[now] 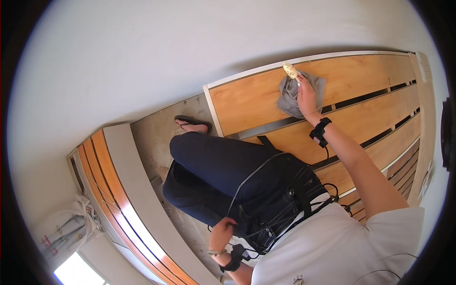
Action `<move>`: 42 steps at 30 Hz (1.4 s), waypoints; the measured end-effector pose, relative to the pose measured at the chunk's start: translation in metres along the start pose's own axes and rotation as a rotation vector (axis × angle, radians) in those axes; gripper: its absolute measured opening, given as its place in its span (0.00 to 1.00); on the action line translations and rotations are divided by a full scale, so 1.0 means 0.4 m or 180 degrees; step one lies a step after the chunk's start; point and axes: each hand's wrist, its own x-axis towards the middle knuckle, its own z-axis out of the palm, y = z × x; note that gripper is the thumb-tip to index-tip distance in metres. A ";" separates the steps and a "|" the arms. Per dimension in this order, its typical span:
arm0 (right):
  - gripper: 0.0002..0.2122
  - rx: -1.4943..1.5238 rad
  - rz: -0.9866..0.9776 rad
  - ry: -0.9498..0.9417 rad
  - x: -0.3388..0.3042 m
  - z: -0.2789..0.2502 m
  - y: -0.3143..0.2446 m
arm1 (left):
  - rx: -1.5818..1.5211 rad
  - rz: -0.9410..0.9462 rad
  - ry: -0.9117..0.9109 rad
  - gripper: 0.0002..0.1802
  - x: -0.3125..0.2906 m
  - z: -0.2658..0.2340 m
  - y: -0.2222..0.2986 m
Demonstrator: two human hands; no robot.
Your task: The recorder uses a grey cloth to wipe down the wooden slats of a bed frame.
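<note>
Right hand (308, 97): fingers closed on near end of cream-coloured, dark-flecked oblong bar (290, 71). Bar points up-left, over grey cloth's (289, 97) upper edge; cloth lies crumpled on slatted wooden platform (375, 69). Whether right hand touches cloth: cannot tell. Left hand (222, 233) low beside dark trousers (223, 156), near black cable (237, 190); fingers curled, any grip cannot be told. Black wristband on each wrist. Sandalled foot (194, 126) on concrete floor (154, 126).
</note>
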 end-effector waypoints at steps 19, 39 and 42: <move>0.10 0.0710 -0.0321 -0.0679 0.033 0.048 -0.069 | 0.1361 0.0786 -0.0527 0.11 0.131 -0.013 0.167; 0.10 0.1853 -0.0972 -0.1323 0.083 0.393 -0.363 | -0.0994 0.0073 -0.0099 0.11 0.249 -0.101 0.159; 0.09 0.1897 -0.0928 -0.1595 0.092 0.404 -0.372 | -0.1147 -0.0056 0.0141 0.12 0.284 -0.121 0.162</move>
